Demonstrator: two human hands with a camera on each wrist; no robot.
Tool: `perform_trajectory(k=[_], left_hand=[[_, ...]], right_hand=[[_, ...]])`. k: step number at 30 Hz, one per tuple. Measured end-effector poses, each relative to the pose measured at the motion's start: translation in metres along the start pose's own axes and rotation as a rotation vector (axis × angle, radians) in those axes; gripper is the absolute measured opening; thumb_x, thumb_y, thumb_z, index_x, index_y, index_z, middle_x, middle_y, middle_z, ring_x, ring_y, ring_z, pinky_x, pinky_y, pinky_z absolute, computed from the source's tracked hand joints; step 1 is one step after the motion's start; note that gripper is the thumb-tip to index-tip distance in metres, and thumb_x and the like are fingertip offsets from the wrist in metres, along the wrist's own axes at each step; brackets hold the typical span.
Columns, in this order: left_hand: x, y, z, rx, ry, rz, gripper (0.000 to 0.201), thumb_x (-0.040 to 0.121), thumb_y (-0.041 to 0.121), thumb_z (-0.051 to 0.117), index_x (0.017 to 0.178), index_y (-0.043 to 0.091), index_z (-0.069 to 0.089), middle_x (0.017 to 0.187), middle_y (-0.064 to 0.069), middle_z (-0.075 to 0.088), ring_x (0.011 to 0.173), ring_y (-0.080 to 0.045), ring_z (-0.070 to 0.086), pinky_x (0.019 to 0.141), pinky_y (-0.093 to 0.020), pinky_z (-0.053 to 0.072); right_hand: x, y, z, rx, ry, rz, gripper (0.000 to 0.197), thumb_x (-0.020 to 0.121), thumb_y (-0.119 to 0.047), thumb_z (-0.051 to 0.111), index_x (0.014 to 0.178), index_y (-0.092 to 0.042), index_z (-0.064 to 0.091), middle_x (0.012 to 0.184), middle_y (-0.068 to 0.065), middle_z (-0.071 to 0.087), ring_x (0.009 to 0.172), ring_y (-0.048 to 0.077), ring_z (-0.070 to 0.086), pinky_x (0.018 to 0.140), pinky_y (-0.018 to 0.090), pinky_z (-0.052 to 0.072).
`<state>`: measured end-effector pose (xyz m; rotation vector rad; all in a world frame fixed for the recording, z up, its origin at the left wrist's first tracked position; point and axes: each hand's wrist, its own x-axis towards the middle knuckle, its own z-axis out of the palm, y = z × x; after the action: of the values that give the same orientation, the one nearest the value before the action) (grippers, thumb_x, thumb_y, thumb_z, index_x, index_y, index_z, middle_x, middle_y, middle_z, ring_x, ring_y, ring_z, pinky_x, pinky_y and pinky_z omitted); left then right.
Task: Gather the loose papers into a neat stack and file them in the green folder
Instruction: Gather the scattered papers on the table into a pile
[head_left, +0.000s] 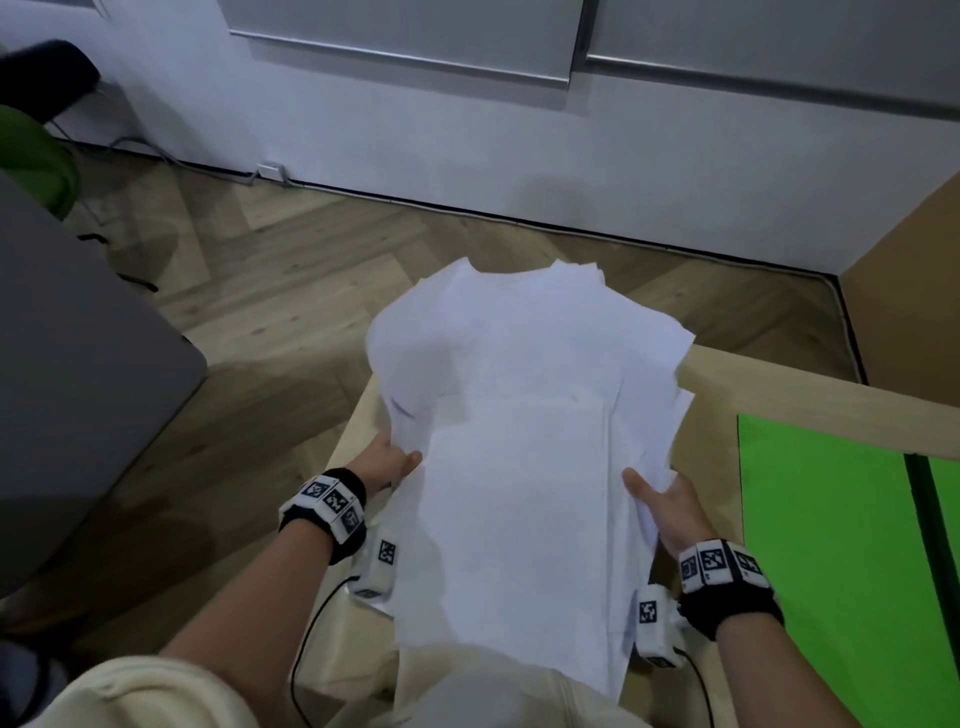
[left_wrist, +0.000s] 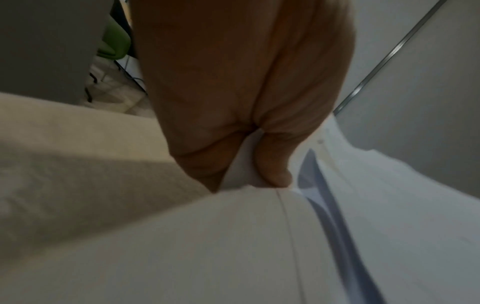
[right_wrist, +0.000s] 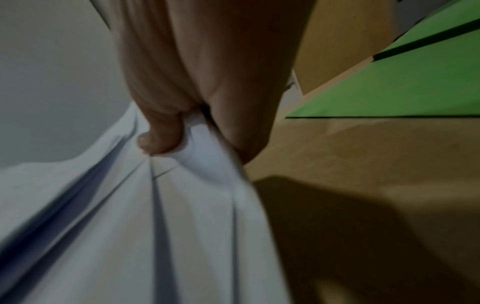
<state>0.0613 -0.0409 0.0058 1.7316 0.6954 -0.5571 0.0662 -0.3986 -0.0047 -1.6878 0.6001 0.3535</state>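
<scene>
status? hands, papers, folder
Left hand and right hand each grip a side of the papers. Stack uneven, lifted off table. Green folder open at right, nothing blocking.

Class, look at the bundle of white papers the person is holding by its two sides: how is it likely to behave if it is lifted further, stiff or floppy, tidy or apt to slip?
Probably floppy: the papers sag and crease between the left hand and right hand. Sheets likely slide, since their far edges are fanned unevenly. Each thumb pinches only an edge, so inner sheets may slip out.
</scene>
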Motion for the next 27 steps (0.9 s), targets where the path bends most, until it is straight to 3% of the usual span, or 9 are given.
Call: perform_trajectory(k=[2, 4, 7, 9, 11, 15, 18, 23, 27], left_hand=[[0.005, -0.009, -0.004, -0.051, -0.061, -0.062, 0.038, 0.089, 0.017, 0.06, 0.119, -0.007, 0.053, 0.092, -0.021, 0.063, 0.075, -0.031, 0.06, 0.062, -0.035, 0.046], [0.012, -0.015, -0.002, -0.177, -0.132, -0.122, 0.065, 0.077, 0.043, 0.07, 0.128, 0.003, 0.058, 0.109, -0.015, 0.068, 0.089, -0.033, 0.068, 0.074, -0.036, 0.054], [0.054, -0.044, 0.014, -0.208, -0.076, -0.144, 0.104, 0.053, 0.068, 0.081, 0.136, 0.012, 0.054, 0.133, -0.002, 0.063, 0.121, -0.025, 0.061, 0.107, -0.045, 0.044], [0.04, -0.028, 0.024, -0.125, 0.028, -0.104, 0.096, 0.05, 0.053, 0.09, 0.126, 0.004, 0.057, 0.122, -0.008, 0.069, 0.106, -0.024, 0.068, 0.093, -0.04, 0.055], [0.012, -0.008, 0.035, -0.054, 0.115, -0.046, 0.046, 0.069, 0.021, 0.084, 0.105, 0.003, 0.062, 0.097, -0.011, 0.07, 0.082, -0.025, 0.068, 0.07, -0.031, 0.055], [-0.002, 0.005, 0.047, 0.06, 0.258, 0.038, 0.023, 0.074, 0.007, 0.069, 0.094, -0.001, 0.06, 0.085, -0.014, 0.065, 0.068, -0.027, 0.062, 0.053, -0.024, 0.046], [0.006, 0.005, 0.054, 0.075, 0.284, 0.029, 0.044, 0.066, 0.014, 0.068, 0.104, -0.005, 0.056, 0.101, -0.018, 0.064, 0.077, -0.028, 0.065, 0.06, -0.031, 0.053], [-0.001, 0.015, 0.054, 0.169, 0.232, 0.016, 0.043, 0.067, 0.021, 0.069, 0.101, 0.001, 0.051, 0.114, -0.012, 0.05, 0.098, -0.034, 0.063, 0.082, -0.04, 0.057], [-0.001, 0.006, 0.05, 0.044, 0.186, -0.035, 0.043, 0.077, 0.009, 0.069, 0.115, -0.005, 0.053, 0.105, -0.014, 0.057, 0.084, -0.028, 0.058, 0.068, -0.032, 0.046]], right_hand=[[0.005, 0.005, 0.001, 0.009, -0.01, 0.047, 0.079, 0.067, -0.047, 0.077, 0.129, -0.005, 0.053, 0.129, 0.008, 0.06, 0.118, 0.024, 0.056, 0.108, 0.042, 0.039], [0.001, 0.004, 0.012, 0.021, -0.022, 0.091, 0.091, 0.052, -0.059, 0.08, 0.122, -0.004, 0.058, 0.119, 0.007, 0.065, 0.105, 0.024, 0.062, 0.096, 0.033, 0.049], [-0.007, 0.003, 0.042, -0.017, -0.045, 0.088, 0.053, 0.071, -0.028, 0.081, 0.112, -0.002, 0.057, 0.108, 0.002, 0.066, 0.088, 0.018, 0.064, 0.071, 0.013, 0.052], [-0.007, 0.006, 0.057, -0.186, -0.029, 0.073, 0.066, 0.067, -0.021, 0.084, 0.12, -0.001, 0.051, 0.115, 0.01, 0.064, 0.103, 0.026, 0.063, 0.087, 0.028, 0.052], [-0.006, 0.007, 0.063, -0.265, 0.036, 0.058, 0.082, 0.064, -0.019, 0.085, 0.131, -0.002, 0.043, 0.128, 0.014, 0.058, 0.115, 0.032, 0.058, 0.097, 0.04, 0.049], [-0.007, 0.005, 0.061, -0.319, 0.171, 0.026, 0.078, 0.066, -0.02, 0.084, 0.129, 0.006, 0.047, 0.141, 0.014, 0.044, 0.122, 0.034, 0.051, 0.103, 0.041, 0.045], [-0.009, -0.002, 0.06, -0.117, 0.066, 0.02, 0.054, 0.067, -0.006, 0.081, 0.115, -0.001, 0.058, 0.121, 0.017, 0.064, 0.1, 0.028, 0.063, 0.09, 0.037, 0.051], [-0.015, -0.007, 0.06, 0.133, 0.042, 0.072, 0.096, 0.068, -0.002, 0.08, 0.144, -0.014, 0.022, 0.132, 0.003, 0.046, 0.113, 0.026, 0.053, 0.1, 0.041, 0.044], [-0.021, -0.001, 0.052, 0.152, -0.011, 0.189, 0.087, 0.076, -0.007, 0.076, 0.146, -0.008, 0.024, 0.138, 0.013, 0.049, 0.113, 0.03, 0.055, 0.092, 0.04, 0.045]])
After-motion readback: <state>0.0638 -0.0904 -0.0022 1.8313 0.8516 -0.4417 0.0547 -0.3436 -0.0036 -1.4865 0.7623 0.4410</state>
